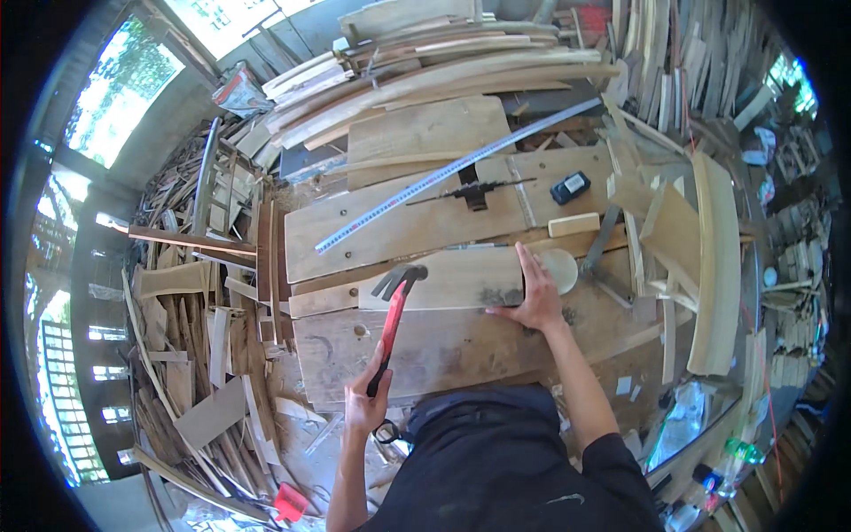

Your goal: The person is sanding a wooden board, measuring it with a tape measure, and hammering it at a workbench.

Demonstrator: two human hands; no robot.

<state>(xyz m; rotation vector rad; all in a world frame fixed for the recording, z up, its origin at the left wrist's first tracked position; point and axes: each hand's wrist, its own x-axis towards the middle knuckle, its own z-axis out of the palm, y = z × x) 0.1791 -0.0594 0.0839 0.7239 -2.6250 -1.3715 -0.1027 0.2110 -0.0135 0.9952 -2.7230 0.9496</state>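
My left hand (367, 399) grips a claw hammer (392, 319) by its red-and-black handle, its head raised over the left part of a pale board (443, 277). At the board's dark-smudged right end, my right hand (541, 301) holds the board, fingers along the end and thumb by the near edge. The board lies on a worn wooden workbench (332, 363). A round pale disc (560, 273) sits just right of my right hand. Beyond the board are a long steel ruler (399, 197), a small black device (570, 188) and a light wooden block (573, 224).
Long stacked planks (434, 71) fill the back. Scrap wood (177, 328) crowds the left, with a red dustpan (291, 502) below. Curved wooden pieces (714, 257) stand at the bench's right, beside a metal square (603, 279). Plastic bottles (727, 470) are at lower right.
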